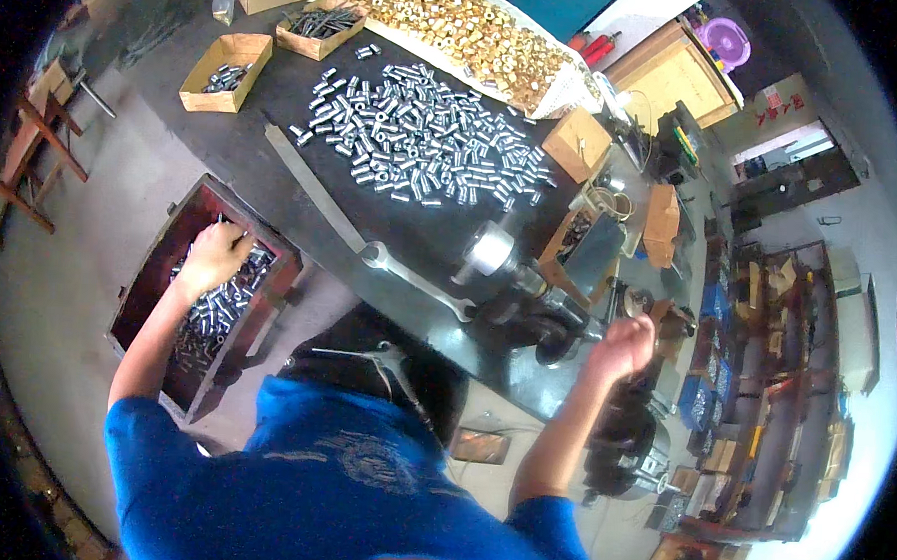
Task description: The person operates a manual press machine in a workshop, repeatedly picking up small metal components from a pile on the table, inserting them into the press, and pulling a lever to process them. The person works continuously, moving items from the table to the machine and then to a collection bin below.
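My left hand is at the left, inside a dark red wooden box beside the bench. Its fingers are curled together above a heap of small silvery metal cylinders; what they hold is too small to make out. To the right, my right hand is closed in a fist beside a bench machine with a shiny round metal head. Whatever is inside that fist is hidden. A large pile of silvery metal cylinders lies on the dark bench ahead.
An open-ended wrench and a long flat metal bar lie along the bench's near edge. Brass-coloured fittings cover a white sheet behind. Small cardboard boxes stand far left. A motor sits right, shelves beyond.
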### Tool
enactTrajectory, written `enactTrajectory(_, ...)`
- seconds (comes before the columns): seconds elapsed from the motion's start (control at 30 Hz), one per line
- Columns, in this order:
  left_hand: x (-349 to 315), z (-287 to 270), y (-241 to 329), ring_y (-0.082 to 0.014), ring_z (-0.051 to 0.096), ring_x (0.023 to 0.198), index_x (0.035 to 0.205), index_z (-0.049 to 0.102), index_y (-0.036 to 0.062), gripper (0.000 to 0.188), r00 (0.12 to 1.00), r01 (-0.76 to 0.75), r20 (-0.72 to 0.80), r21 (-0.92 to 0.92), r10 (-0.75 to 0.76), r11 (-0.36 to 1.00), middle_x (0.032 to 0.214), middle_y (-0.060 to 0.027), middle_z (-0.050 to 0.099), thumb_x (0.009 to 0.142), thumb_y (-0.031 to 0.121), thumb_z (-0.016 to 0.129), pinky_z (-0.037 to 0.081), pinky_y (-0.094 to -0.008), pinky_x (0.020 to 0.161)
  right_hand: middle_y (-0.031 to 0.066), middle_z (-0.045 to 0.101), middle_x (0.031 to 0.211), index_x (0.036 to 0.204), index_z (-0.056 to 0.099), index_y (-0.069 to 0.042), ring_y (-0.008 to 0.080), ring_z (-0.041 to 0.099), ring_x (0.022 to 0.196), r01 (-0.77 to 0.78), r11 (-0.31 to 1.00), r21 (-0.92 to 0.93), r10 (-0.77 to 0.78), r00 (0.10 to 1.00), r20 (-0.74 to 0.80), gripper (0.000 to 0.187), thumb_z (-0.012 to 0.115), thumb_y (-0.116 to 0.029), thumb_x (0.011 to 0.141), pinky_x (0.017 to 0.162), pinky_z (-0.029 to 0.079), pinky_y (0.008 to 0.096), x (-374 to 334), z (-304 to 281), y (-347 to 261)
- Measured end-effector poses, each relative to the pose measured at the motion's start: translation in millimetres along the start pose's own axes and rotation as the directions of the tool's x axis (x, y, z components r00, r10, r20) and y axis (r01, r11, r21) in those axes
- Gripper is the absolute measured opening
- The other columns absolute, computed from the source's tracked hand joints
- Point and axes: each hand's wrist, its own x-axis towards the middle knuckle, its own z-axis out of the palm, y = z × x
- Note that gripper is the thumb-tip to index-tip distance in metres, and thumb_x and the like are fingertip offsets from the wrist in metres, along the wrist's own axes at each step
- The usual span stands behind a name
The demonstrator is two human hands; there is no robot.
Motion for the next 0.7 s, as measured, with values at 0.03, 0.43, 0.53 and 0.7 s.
enactTrajectory(0.03, -6, -6, -7, -0.0338, 0.057, 0.063, 0.068, 0.056, -0.0030, 0.019, 0.998, -0.064, 0.032, 0.197, 0.059, 0.978, 0.063, -0.0202, 0.055, 0.076, 0.014, 0.052, 0.044, -0.0418, 0.061, -0.0024, 0.033, 0.053, 0.073, 0.048, -0.002, 0.0052, 0.028, 0.043, 0.053, 0.994, 0.094, -0.061, 0.995, 0.079, 0.016, 0.043, -0.014, 0.083, 0.036, 0.023, 0.0200, -11, 3, -12)
enactTrajectory(0.43, 135, 100, 157, -0.0325, 0.059, 0.074, 0.073, 0.058, 0.0016, 0.015, 0.805, -0.593, 0.120, 0.184, 0.581, 0.784, 0.075, -0.0152, 0.060, 0.069, 0.016, 0.057, 0.047, -0.0424, 0.063, -0.0018, 0.038, 0.056, 0.075, 0.051, -0.005, 0.0068, 0.031, 0.043, -0.251, 0.967, 0.044, 0.251, 0.968, -0.005, 0.020, 0.046, -0.022, 0.085, 0.037, 0.022, 0.0195, -83, -72, 24)
enactTrajectory(0.53, 151, 113, 170, -0.0337, 0.060, 0.065, 0.060, 0.059, 0.0025, 0.009, 0.740, -0.671, 0.289, 0.256, 0.607, 0.696, 0.068, -0.0189, 0.060, 0.059, 0.011, 0.056, 0.046, -0.0435, 0.056, -0.0020, 0.038, 0.056, 0.077, 0.051, -0.004, 0.0059, 0.030, 0.044, -0.307, 0.949, 0.074, 0.310, 0.950, -0.033, 0.014, 0.046, -0.016, 0.085, 0.037, 0.021, 0.0196, -74, -68, 34)
enactTrajectory(0.7, 153, 103, 176, -0.0342, 0.059, 0.062, 0.062, 0.058, 0.0014, 0.013, 0.732, -0.678, 0.296, 0.231, 0.613, 0.698, 0.066, -0.0196, 0.058, 0.059, 0.014, 0.057, 0.045, -0.0422, 0.052, -0.0019, 0.039, 0.056, 0.078, 0.051, -0.004, 0.0056, 0.031, 0.045, -0.308, 0.951, 0.041, 0.308, 0.951, -0.008, 0.013, 0.043, -0.013, 0.082, 0.037, 0.021, 0.0193, -73, -73, 36)
